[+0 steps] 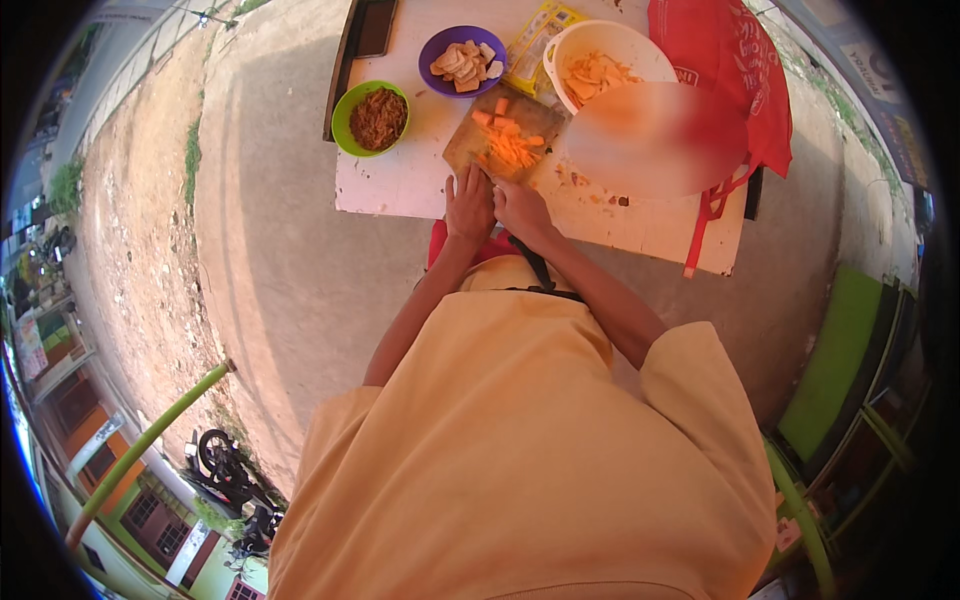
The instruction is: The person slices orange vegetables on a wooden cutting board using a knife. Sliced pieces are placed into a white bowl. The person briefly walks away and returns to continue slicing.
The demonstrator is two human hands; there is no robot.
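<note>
My left hand (470, 206) lies palm down at the near corner of a wooden cutting board (463, 144), fingers pointing away from me. Its thumb is hidden, and whether it pins anything is unclear. Close beside it on the right, my right hand (523, 213) has its fingers curled. Whatever may be inside that curl does not show; no blade can be made out. Cut carrot sticks (510, 148) are heaped on the board just beyond both hands. Thicker carrot pieces (491, 118) lie at the heap's far side.
Around the board stand a green bowl of brown shredded food (379, 118), a purple bowl of pale chips (463, 64), a yellow packet (541, 45) and a white basin of orange peelings (600, 75). A red bag (757, 97) trails straps over the table edge (652, 244). A blurred patch covers the right.
</note>
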